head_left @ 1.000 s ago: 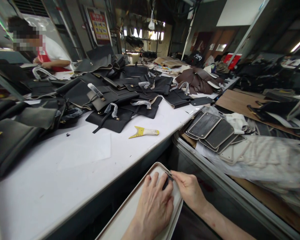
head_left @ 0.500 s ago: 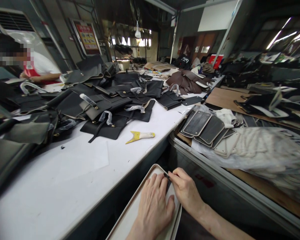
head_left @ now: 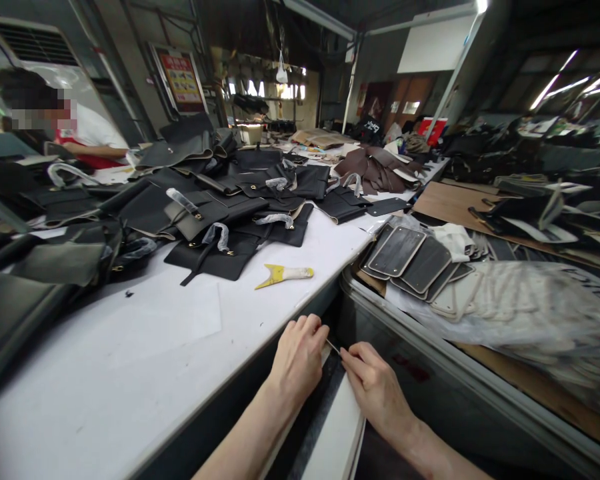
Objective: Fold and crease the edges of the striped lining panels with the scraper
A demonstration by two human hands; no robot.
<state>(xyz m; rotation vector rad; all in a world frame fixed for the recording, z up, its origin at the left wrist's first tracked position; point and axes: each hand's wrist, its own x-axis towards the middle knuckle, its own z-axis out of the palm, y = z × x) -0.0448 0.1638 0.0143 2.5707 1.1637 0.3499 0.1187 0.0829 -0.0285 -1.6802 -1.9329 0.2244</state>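
Observation:
Below the table's near edge a long pale panel (head_left: 337, 427) with a dark strip along it lies between my forearms. My left hand (head_left: 300, 353) is closed, its fingers curled over the far left end of the panel. My right hand (head_left: 377, 383) pinches the panel's far right corner with thumb and forefinger. A short stretch of thin edge shows between the two hands. Just beyond them on the white table (head_left: 180, 373) lies a yellow-and-white forked tool (head_left: 284, 274), touched by neither hand.
Black leather bag pieces (head_left: 215, 250) with plastic-wrapped handles are heaped across the table. A grey bin (head_left: 430, 347) on the right holds dark panels (head_left: 397, 250) and pale pieces under plastic. Brown pieces (head_left: 377, 167) lie farther back. A person in a red apron (head_left: 97, 155) sits at far left.
My left hand has gone from lying flat on the panel to curling around its far end. The panel has tilted, and its dark strip now shows. My right hand still pinches the edge, slightly lower.

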